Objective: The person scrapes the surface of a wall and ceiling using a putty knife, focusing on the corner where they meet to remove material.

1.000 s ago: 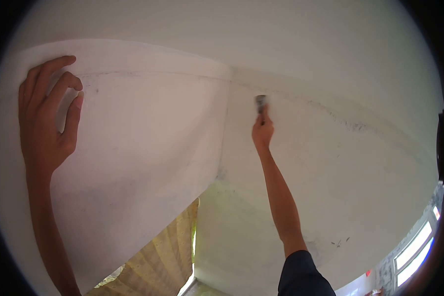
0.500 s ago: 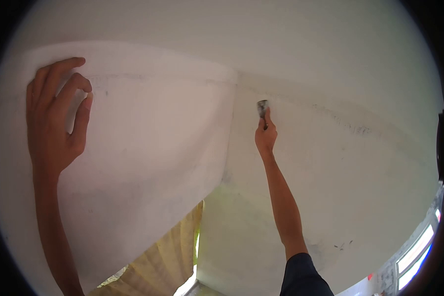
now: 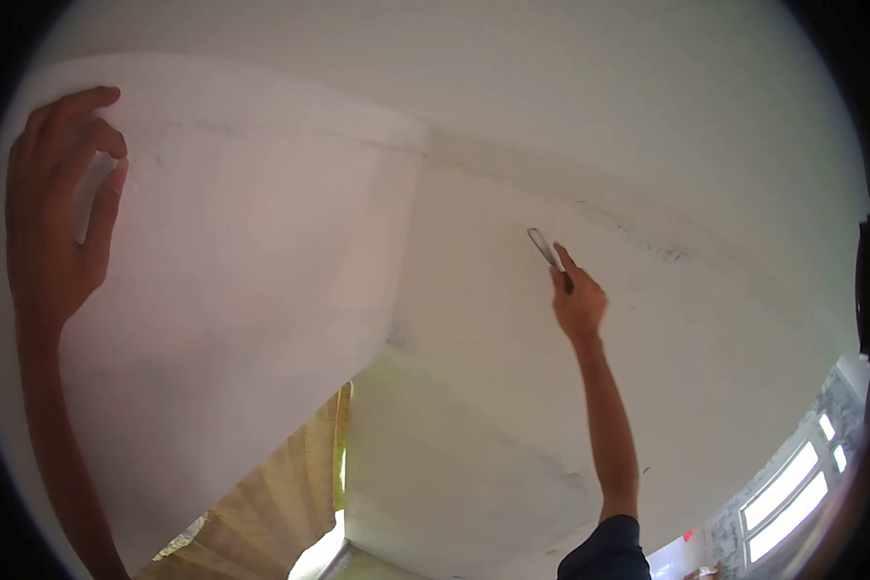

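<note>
My left hand is raised in front of the white wall at the left. Its thumb and a curled finger meet in a pinch, and another finger stretches out above them. I cannot tell what, if anything, sits between those fingertips. My right hand is closed round the dark handle of a putty knife. The knife's narrow metal blade points up and left, seen nearly edge-on, over the right-hand wall.
Dark scuff marks run along the upper right wall below the ceiling. The two walls meet in a corner. A yellowish-brown curtain hangs at the bottom. Bright window panes show at the lower right.
My right hand has moved right and down with the putty knife, whose blade has turned from face-on to nearly edge-on. The view has shifted right; my left hand keeps its pinch.
</note>
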Available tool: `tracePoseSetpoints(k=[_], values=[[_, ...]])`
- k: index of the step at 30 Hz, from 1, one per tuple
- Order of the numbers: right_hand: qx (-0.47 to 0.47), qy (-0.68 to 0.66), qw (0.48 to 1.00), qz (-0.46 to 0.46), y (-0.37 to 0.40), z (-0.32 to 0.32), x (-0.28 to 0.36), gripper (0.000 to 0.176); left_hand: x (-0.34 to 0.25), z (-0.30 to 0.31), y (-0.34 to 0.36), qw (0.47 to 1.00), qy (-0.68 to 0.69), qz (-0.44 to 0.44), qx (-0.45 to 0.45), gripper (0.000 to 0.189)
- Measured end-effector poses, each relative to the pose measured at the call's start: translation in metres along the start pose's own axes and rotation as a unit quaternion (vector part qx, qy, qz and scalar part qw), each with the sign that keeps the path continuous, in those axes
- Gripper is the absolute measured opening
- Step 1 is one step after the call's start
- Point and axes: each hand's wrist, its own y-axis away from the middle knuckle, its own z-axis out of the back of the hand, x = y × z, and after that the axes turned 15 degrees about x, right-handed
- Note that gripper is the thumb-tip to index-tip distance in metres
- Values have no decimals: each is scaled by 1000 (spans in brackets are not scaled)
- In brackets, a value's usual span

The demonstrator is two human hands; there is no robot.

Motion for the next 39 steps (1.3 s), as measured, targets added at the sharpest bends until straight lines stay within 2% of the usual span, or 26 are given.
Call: tracePoseSetpoints(k=[4, 8, 10, 12, 15, 18, 21, 23, 25, 27, 30, 33, 35, 36, 39], values=[[-8, 108, 994, 29, 3, 67, -69, 26, 1, -2, 0, 1000, 9, -11, -17, 11], [37, 205, 978, 34, -4, 118, -96, 26, 3, -7, 3, 997, 77, 2, -1, 1], [46, 248, 967, 49, -16, 113, -103, 25, -3, -23, 2, 997, 74, 9, 14, 1], [23, 240, 967, 87, -27, 112, -95, 25, 14, -18, -7, 997, 12, -48, -62, 12], [44, 212, 967, 133, -54, 72, -74, 24, 16, -18, -13, 990, -6, -81, -114, 13], [141, 220, 963, 60, -64, 67, -22, 23, 15, -21, -16, 986, -1, -94, -139, 10], [128, 232, 963, 43, -64, 74, -33, 23, 20, -24, -17, 983, -18, -108, -149, 10], [114, 218, 969, 33, -57, 88, -42, 27, 9, -16, -13, 989, 51, -61, -125, 10], [94, 210, 973, 26, -58, 89, -42, 31, -21, -4, -10, 976, 200, 44, -78, 9], [70, 208, 975, 18, -62, 78, -38, 37, 5, -28, -14, 984, 56, -62, -160, 8], [88, 216, 970, 65, -90, 32, -22, 43, 25, -67, -32, 961, -26, -136, -241, 7], [107, 245, 963, 35, -113, 4, 18, 39, 23, -60, -27, 965, -47, -134, -222, 7], [137, 267, 954, -13, -127, 1, 29, 39, 6, -36, -20, 978, -151, -75, -119, 9], [139, 264, 954, -5, -125, 3, 33, 39, -1, -32, -17, 986, -129, -66, -81, 8], [152, 268, 951, 15, -122, 14, 44, 41, -6, -34, -11, 997, -8, -57, -59, 7]])
